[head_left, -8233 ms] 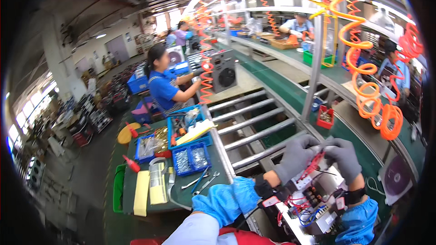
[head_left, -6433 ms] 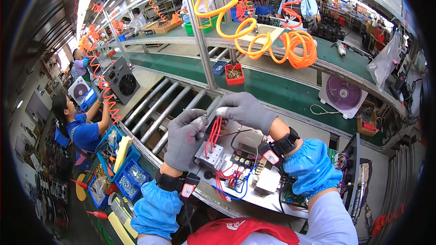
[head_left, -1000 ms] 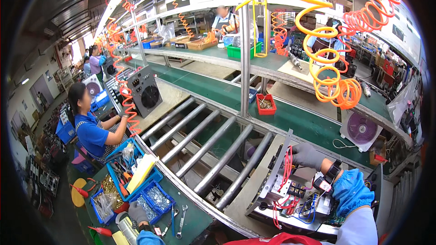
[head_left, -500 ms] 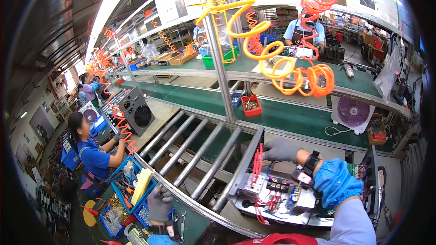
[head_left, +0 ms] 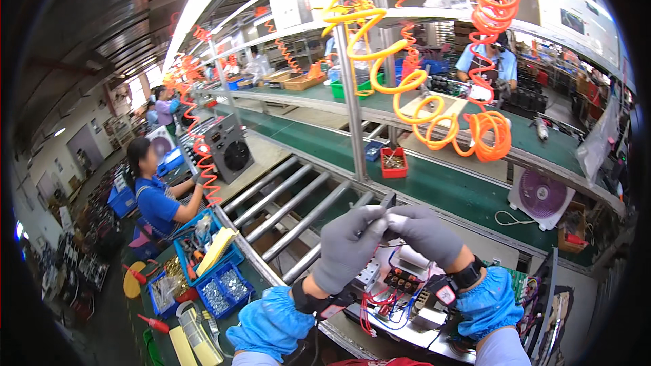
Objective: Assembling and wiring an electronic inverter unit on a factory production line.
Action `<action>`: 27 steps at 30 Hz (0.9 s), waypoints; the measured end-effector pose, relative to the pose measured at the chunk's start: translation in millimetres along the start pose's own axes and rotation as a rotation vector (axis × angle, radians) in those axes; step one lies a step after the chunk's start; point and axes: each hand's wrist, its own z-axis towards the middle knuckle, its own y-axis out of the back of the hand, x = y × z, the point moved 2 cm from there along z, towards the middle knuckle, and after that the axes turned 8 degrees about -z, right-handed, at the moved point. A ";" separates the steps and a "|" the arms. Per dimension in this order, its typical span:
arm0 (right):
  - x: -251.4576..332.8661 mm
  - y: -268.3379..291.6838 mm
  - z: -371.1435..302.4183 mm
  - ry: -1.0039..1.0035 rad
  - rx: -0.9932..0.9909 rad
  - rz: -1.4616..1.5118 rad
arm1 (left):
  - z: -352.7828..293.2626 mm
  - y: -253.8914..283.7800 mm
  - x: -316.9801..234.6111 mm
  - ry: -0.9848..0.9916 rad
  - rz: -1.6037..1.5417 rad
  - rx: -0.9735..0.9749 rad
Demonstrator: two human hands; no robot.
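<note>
"While the green belt (head_left: 437, 186) stretched across beyond your rollers (head_left: 308, 221), where did you have the open unit (head_left: 407, 334)?"

"You had it close before you, right of the rollers, partly hidden beneath your hands and forearms. The blue bin (head_left: 237, 303) of small metal pieces stood well to your left."

"And your hands?"

"Your gloved left hand (head_left: 349, 251) and right hand (head_left: 430, 236) met above the unit, fingers bent, fingertips close together. Whether either pinched anything, nobody could tell; your gloves hid it."

"What showed below them?"

"You had a dark terminal block (head_left: 401, 281) there, with red wires (head_left: 366, 305) near it."
</note>
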 end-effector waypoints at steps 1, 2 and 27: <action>0.7 2.4 -0.9 -0.018 0.002 0.019 | -1.1 -0.2 4.5 0.003 0.013 -0.014; 3.3 -0.5 -4.2 0.009 -0.029 0.137 | -2.8 -0.1 7.8 -0.072 0.063 0.021; -87.2 58.1 47.5 -0.220 -0.224 -0.990 | -32.0 63.3 99.0 0.838 -0.924 -0.307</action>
